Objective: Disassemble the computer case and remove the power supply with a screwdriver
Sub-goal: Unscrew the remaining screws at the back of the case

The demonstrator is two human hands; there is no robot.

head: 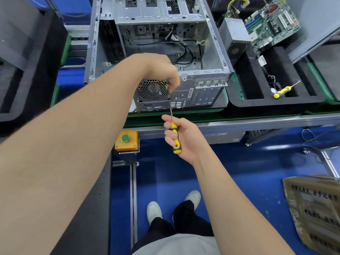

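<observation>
The computer case [211,74] lies on its side on the tabletop [266,120], open face up. Its rear panel [185,96] faces the person and stands just inside the tabletop's near edge. The inside of the case is mostly bare metal, with a few black cables [185,52] looping across it.

The left hand [161,69] reaches over the top rear edge of the case, beside the round fan grille [152,89]. Its fingers curl down onto the panel, and its grip is bunched tight. Whether it pinches anything cannot be told.

The right hand [185,138] hangs in open air in front of the tabletop edge, above the blue floor [239,172]. Its grip is wrapped round the yellow-and-black handle of the screwdriver [174,138]. The thin shaft rises to the rear panel, and its tip sits right under the left fingertips.

The power supply [233,35], a grey box with its own fan grille, is outside the case. It leans in the black foam tray [253,89] to the right, touching a green motherboard [272,23]. A second screwdriver [281,91] lies in the tray's front slot, well apart from both hands.

A yellow button box [127,140] hangs below the tabletop edge, left of the right hand. A cardboard box [316,214] stands on the floor at the far right.
</observation>
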